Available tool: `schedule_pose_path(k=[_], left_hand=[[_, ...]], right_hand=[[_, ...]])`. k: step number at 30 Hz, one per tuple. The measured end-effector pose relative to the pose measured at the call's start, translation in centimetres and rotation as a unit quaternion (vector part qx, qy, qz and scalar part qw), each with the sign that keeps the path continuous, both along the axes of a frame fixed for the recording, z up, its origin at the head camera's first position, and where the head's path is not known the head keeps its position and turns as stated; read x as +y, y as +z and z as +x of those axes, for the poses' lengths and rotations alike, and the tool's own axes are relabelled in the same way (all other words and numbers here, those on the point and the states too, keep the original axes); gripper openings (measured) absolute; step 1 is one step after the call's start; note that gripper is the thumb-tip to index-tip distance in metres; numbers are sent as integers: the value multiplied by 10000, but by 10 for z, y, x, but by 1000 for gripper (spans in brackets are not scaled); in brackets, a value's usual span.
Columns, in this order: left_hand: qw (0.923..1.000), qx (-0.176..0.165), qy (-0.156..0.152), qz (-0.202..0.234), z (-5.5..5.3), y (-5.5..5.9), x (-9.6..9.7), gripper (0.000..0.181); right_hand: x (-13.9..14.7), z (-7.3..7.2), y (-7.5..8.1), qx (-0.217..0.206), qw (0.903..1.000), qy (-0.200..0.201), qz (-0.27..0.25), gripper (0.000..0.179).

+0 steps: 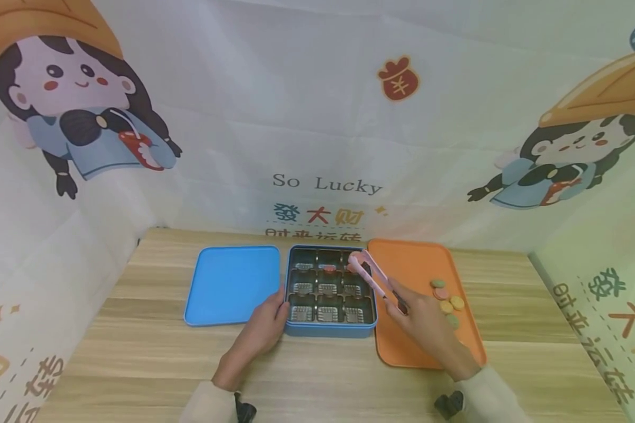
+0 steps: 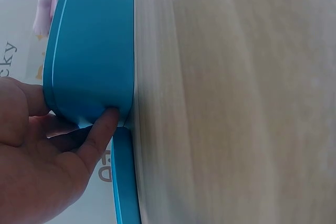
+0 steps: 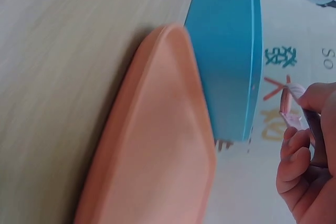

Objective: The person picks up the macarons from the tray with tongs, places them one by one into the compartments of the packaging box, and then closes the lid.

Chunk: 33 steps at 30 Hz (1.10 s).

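Note:
A blue tin box (image 1: 330, 330) with a grid of dark compartments stands on the table. My left hand (image 1: 267, 322) holds its left side near the front corner; in the left wrist view, fingertips (image 2: 109, 115) press on the tin's wall and rim. My right hand (image 1: 425, 317) grips a pair of pink tongs (image 1: 373, 279) with dark handles. The tongs' rounded tips overlap the back right compartment; whether they hold a piece I cannot tell. A small red-pink piece (image 1: 330, 268) lies in the back middle compartment. The right wrist view shows fingers (image 3: 294, 163) curled round the dark handle.
An orange tray (image 1: 402, 346) sits right of the tin, with several green, pink and yellow cookie-like discs (image 1: 446, 306) toward its right side. To the left lies a blue lid (image 1: 233, 285). A printed cloth (image 1: 317, 117) hangs behind the wooden table (image 1: 137, 352).

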<state>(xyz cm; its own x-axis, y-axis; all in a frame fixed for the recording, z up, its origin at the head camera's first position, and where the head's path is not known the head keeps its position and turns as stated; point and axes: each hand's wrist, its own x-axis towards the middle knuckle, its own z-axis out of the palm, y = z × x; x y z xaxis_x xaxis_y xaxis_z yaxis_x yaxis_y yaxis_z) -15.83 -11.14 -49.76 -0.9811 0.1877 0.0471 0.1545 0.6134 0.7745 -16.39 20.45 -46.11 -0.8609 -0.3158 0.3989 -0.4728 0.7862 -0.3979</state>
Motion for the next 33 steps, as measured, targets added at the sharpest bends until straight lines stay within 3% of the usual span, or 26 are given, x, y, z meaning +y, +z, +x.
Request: schedule_pose_path(k=[8, 15, 19, 24, 29, 33], left_hand=[[10000, -25, 16, 34, 1, 2, 0, 51], [10000, -52, 39, 12, -2, 0, -1, 52], [10000, -39, 41, 12, -2, -2, -1, 52], [10000, 39, 4, -22, -1, -2, 0, 51], [10000, 56, 16, -4, -1, -1, 0, 51], [10000, 55, 28, -1, 0, 0, 0, 51]], right_hand=[[-32, -11, 4, -83, 9999, 48, 62, 42], [-57, -17, 9, -467, 9989, -2, 33, 46], [-69, -21, 11, -502, 9986, 53, 141, 39], [-79, -25, 9, -420, 9983, 192, 344, 25], [-86, -28, 6, -151, 9981, 274, 525, 28], [-89, -29, 5, -276, 9976, 291, 570, 31]])
